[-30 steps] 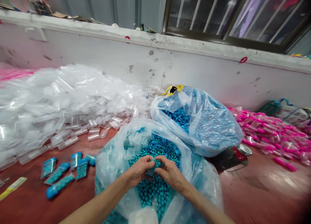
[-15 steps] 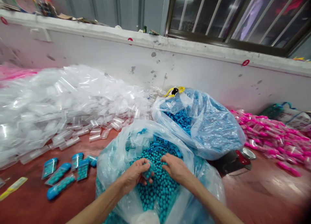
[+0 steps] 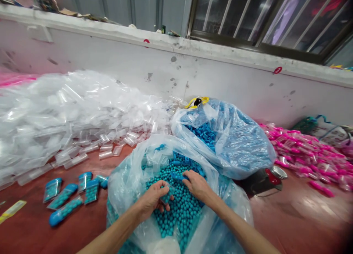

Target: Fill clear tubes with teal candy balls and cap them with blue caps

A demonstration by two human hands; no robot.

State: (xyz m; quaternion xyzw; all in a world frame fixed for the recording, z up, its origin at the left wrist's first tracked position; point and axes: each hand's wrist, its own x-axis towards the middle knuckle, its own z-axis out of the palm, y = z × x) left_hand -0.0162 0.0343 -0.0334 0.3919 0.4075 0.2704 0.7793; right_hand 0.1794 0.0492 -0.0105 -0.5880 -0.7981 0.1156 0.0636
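In the head view, my left hand point(image 3: 156, 197) is closed around a small clear plastic case point(image 3: 167, 195) that looks filled with teal beads. To its right, the fingers of my right hand point(image 3: 197, 185) pinch a blue cap point(image 3: 178, 176), a small gap away from the case. Both hands are over an open plastic bag point(image 3: 125, 173) full of loose teal beads point(image 3: 176, 217). More blue caps point(image 3: 190, 164) and several empty clear cases point(image 3: 157, 159) lie on the beads at the bag's far side.
Capped bead-filled cases point(image 3: 66, 208) lie on the red table point(image 3: 91, 233) at left, before a large heap of clear cases point(image 3: 82, 114). Behind stands a bag of blue caps point(image 3: 242, 143). A dark tin point(image 3: 259, 180) and pink packages point(image 3: 306, 154) are at right.
My right hand now holds a blue cap by the beads, lifted slightly towards the left hand. The left hand still holds the case, and the view has shifted slightly.
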